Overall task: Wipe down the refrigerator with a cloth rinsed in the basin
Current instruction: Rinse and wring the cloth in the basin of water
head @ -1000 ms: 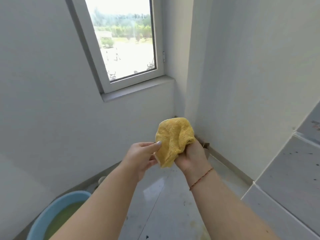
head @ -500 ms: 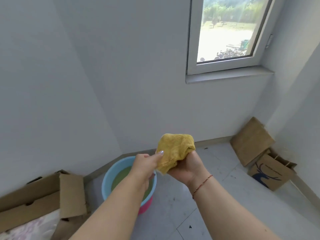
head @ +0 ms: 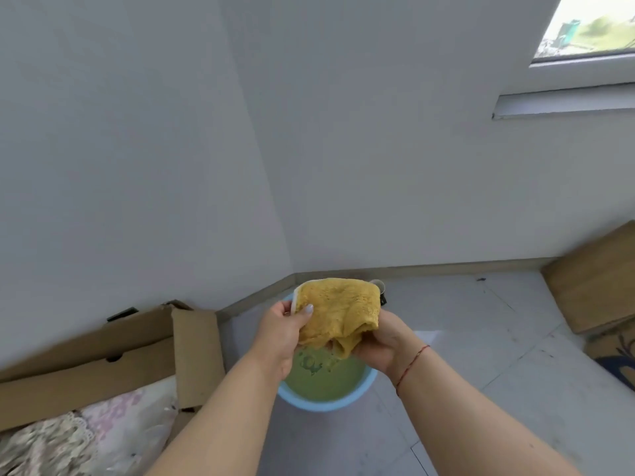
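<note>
A yellow cloth (head: 338, 309) is bunched between both my hands, held in the air above a light blue basin (head: 364, 384) of greenish water on the floor. My left hand (head: 283, 329) pinches the cloth's left edge with thumb on top. From below and to the right, my right hand (head: 379, 341) grips the cloth's lower fold. The refrigerator is out of view.
An open cardboard box (head: 144, 345) with patterned fabric (head: 89, 431) lies at lower left, close to the basin. More cardboard (head: 594, 280) and a paper bag (head: 618, 352) lean at the right wall. A window (head: 591, 25) is at upper right. White walls meet in the corner behind the basin.
My view has swung left and down: the window slid to the upper right and the basin now lies directly under the cloth. Both hands still hold the cloth.
</note>
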